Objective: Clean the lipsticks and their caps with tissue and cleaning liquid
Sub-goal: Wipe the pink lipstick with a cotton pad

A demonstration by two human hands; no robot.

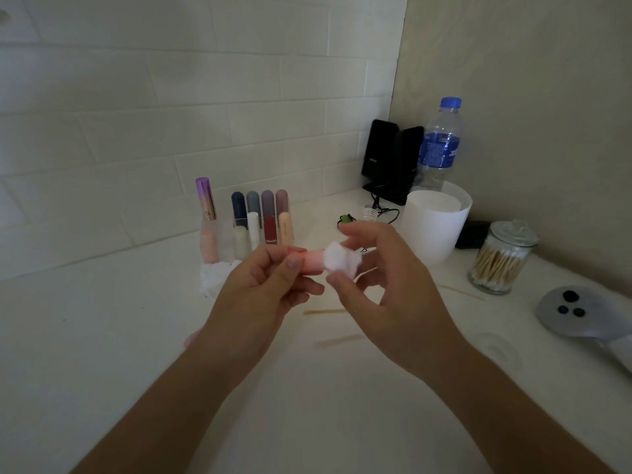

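My left hand point(270, 285) grips a pink lipstick tube point(309, 262) held sideways above the white counter. My right hand point(379, 278) pinches a wad of white tissue point(337, 260) against the tube's right end. Behind the hands stands a clear organizer point(225, 241) with several lipsticks: a purple-gold one point(206, 198), dark blue, grey, mauve and red ones point(270, 229). A crumpled white tissue point(213, 280) lies on the counter in front of the organizer.
A white cup point(434, 220), a water bottle point(439, 145) and black speakers point(391, 159) stand at the back right. A glass jar of cotton swabs point(502, 258) and a grey controller point(578, 311) lie at right. Wooden sticks point(325, 312) lie on the counter.
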